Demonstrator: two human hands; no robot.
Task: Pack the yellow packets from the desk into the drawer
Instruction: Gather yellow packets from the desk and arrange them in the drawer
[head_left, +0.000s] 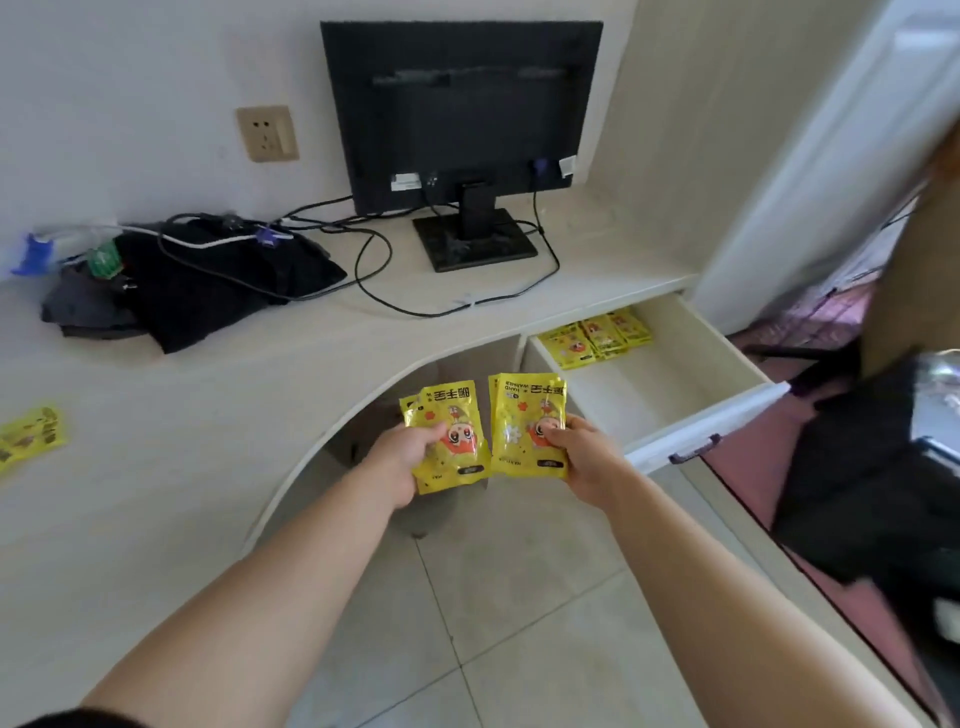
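Left hand (410, 453) pinching left packets (458, 410), right hand (583, 457) pinching right packets (524, 400) (thumbs atop)

we take this for a room in a home, a small study corner. a pale built-in desk (208, 415) with a curved cut-out runs along a plain white wall, and its drawer (675, 374) stands pulled open at the right. a monitor (462, 114) sits at the back with its rear side toward us, its cables (374, 270) trailing loose across the top. a heap of dark clothes (208, 291) lies on the desk at the left, near a beige wall socket (267, 133). the floor (519, 623) is laid with large pale tiles. at the right we see a tall white panel (805, 182) and a pink surface (769, 457), too blurred to name.
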